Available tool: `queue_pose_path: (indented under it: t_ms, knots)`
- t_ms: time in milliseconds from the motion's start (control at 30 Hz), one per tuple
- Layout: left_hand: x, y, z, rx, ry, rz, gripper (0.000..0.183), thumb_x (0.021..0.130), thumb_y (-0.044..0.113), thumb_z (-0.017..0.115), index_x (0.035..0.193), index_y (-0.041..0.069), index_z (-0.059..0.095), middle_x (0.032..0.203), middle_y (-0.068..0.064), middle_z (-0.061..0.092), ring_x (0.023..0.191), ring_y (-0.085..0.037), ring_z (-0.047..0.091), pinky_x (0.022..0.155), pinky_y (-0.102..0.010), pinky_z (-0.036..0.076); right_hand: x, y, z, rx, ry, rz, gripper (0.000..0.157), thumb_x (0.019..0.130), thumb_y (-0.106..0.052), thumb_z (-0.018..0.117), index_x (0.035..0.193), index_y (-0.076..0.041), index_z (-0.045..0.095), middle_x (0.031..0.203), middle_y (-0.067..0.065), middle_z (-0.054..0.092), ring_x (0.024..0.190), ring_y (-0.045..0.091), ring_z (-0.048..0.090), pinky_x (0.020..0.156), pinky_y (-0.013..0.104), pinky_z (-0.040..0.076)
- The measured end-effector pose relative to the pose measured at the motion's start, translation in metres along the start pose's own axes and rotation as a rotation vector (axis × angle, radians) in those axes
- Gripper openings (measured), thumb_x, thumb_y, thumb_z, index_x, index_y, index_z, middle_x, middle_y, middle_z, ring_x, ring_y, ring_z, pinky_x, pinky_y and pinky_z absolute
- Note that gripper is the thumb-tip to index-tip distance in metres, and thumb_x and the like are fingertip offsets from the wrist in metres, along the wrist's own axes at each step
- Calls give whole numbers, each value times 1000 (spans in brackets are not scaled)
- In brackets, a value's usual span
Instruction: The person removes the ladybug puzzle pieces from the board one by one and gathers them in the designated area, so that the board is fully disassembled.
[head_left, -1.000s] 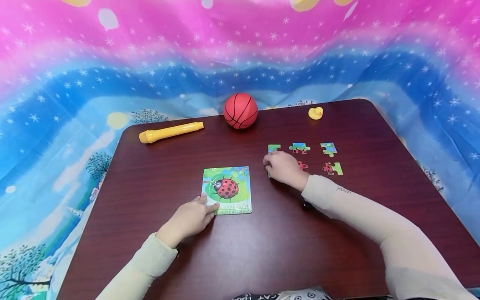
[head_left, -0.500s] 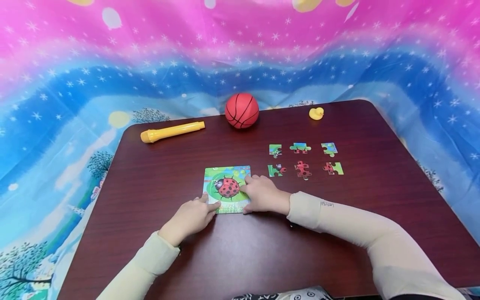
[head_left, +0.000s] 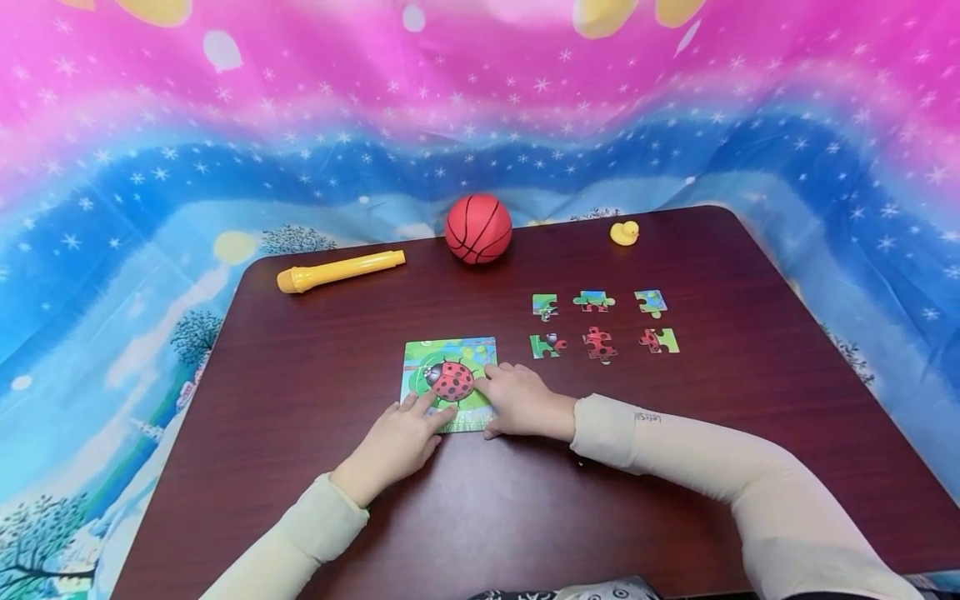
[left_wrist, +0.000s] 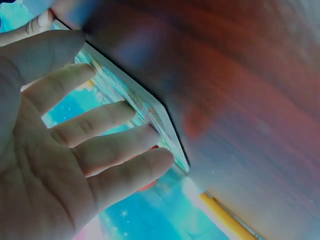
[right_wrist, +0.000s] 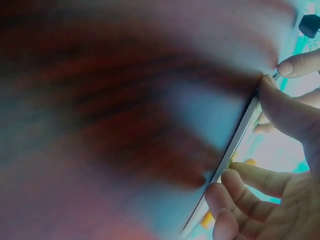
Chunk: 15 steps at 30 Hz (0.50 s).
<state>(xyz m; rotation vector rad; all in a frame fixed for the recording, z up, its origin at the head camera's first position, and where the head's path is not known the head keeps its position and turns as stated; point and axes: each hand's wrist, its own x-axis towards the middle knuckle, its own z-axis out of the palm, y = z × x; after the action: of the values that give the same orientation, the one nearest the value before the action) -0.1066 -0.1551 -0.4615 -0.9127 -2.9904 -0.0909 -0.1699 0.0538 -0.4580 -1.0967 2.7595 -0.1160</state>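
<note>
A square ladybug picture board [head_left: 450, 379] lies flat on the dark table, with green background and a grassy lower strip. My left hand [head_left: 393, 446] rests its spread fingers on the board's lower left part; the left wrist view shows these fingers [left_wrist: 115, 150] nearly straight across the picture. At the right side, my right hand [head_left: 528, 402] holds the edge, thumb by the lower right corner and index finger over the picture. In the right wrist view, bent fingers [right_wrist: 245, 192] touch the board's rim [right_wrist: 242, 125]. Several loose jigsaw pieces [head_left: 598, 343] lie apart in two rows beyond the right hand.
Along the back of the table [head_left: 337, 325] are a yellow toy microphone [head_left: 341, 271], a red basketball [head_left: 478, 229] and a yellow rubber duck [head_left: 624, 233]. A pink and blue patterned cloth [head_left: 420, 117] hangs behind the table and around its sides.
My right hand has come from the loose pieces to the board's right edge, uncovering the left pieces. My left fingers have shifted right, farther onto the picture. The head view has tilted slightly.
</note>
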Motion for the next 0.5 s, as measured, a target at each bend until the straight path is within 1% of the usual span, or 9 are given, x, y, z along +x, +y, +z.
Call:
queue_pose_path:
  t_ms: [167,267,367,433,500]
  knots:
    - [1,3,-2,-21,-44,-19,44,85,23,68,128,16,60,136,-12,52,108,-48,56,84,-57,48,1,1,-1,39,-10,45,70,69,-52,79,122,-11,60,96,1,53,81,17,49,69,34,43]
    - [2,3,-3,-8,-55,-17,45,86,24,67,129,15,59,136,-11,53,107,-50,56,82,-57,49,3,1,-1,29,-16,43,66,72,-51,76,122,-10,61,94,1,52,79,16,47,68,34,43]
    - [3,3,-3,1,-69,-17,46,86,24,67,130,14,58,136,-11,52,106,-51,56,80,-57,49,5,1,0,46,-18,39,62,72,-48,78,118,-9,63,92,1,52,78,16,48,68,34,43]
    - [3,4,-3,2,-76,-21,45,86,25,66,130,15,58,136,-11,52,106,-51,56,80,-57,50,7,1,1,79,-20,52,61,70,-45,80,117,-8,63,94,0,53,80,16,49,69,33,45]
    - [3,4,-2,-2,-89,-31,45,87,25,66,130,15,58,137,-10,52,107,-51,56,80,-57,50,9,2,2,143,-24,73,62,68,-41,82,116,-7,61,97,1,54,83,16,51,71,33,47]
